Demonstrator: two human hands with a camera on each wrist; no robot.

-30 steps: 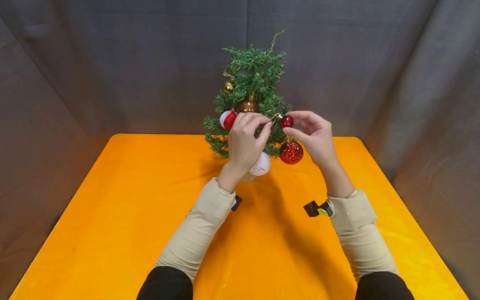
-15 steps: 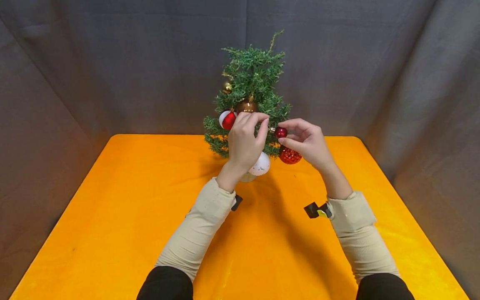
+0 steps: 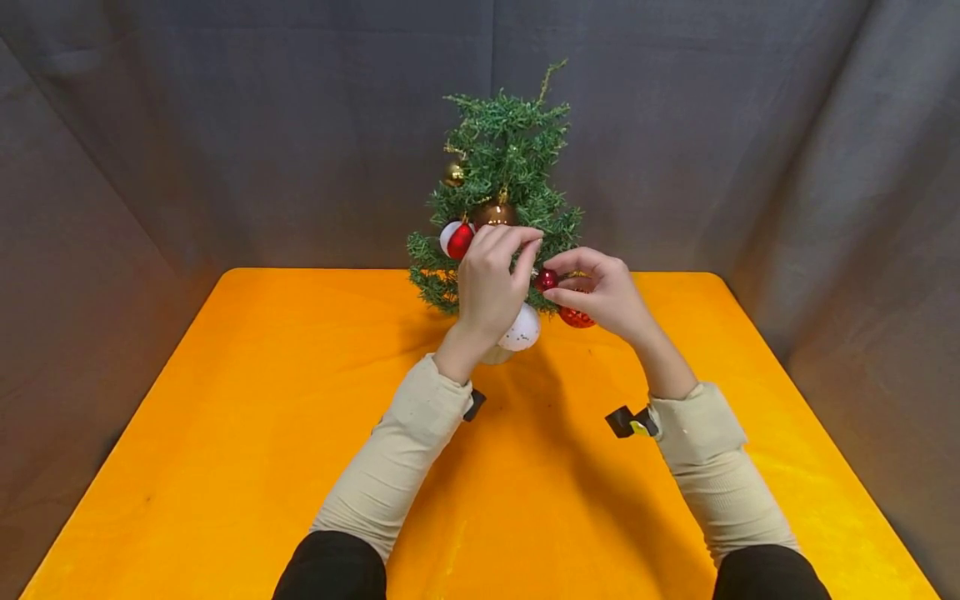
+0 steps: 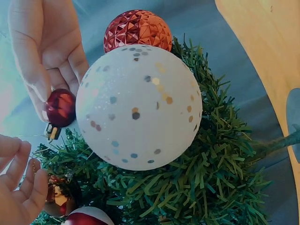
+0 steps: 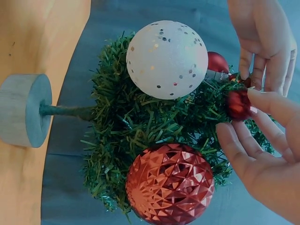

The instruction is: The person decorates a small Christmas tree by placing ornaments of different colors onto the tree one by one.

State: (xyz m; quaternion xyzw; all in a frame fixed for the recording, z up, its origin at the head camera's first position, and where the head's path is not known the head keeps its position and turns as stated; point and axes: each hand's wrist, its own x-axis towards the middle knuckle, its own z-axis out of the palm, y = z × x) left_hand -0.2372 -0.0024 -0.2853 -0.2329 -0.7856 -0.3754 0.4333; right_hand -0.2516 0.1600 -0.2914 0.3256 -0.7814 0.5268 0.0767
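A table covered in bright orange cloth with rounded far corners fills the lower part of the head view. Dark grey fabric hangs behind it and along both sides, creased in soft vertical folds. The light is even and soft.

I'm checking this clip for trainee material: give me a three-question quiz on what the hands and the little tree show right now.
1. True or false: the right hand holds the small red bauble.
2. Which ornament hangs lowest at the front of the tree? A white speckled ball B gold ball C faceted red ball
3. What colour is the table?

Key: 1 true; 2 A; 3 orange.
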